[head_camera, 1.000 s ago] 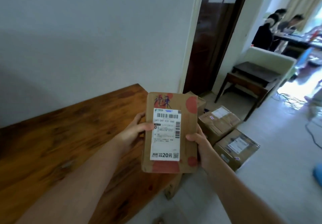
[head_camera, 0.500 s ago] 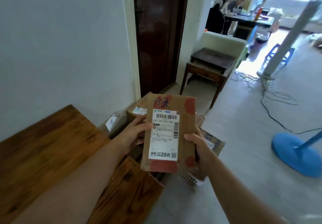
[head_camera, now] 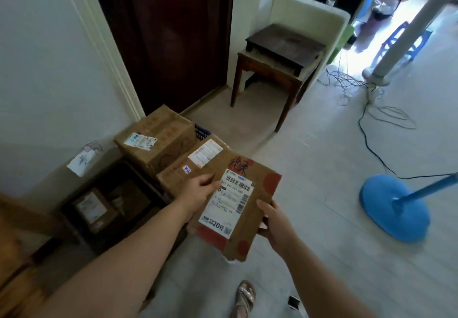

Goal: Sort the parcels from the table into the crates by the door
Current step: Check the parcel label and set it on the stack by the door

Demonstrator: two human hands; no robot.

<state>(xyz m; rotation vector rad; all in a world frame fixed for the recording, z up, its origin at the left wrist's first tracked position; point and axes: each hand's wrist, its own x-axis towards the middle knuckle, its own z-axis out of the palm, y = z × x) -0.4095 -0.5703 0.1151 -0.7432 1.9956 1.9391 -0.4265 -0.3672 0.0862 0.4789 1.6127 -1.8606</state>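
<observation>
I see the left hand (head_camera: 198,194) reaching forward, thumb clamped over the left edge of the parcel (head_camera: 260,191), fingers hidden behind it. The parcel hangs tilted above the floor (head_camera: 322,164), in front of cardboard boxes (head_camera: 158,141) by the door (head_camera: 173,32). The right hand (head_camera: 278,226) grips its right edge, fingertips tucked underneath, unseen.

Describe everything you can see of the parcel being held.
The parcel is a flat brown cardboard box, tilted, with its top face towards the camera. That face carries a white shipping label with barcodes and "20元", red round marks near the corners, and dark handwriting by the far edge. The left hand holds its left edge and the right hand its right edge.
</observation>
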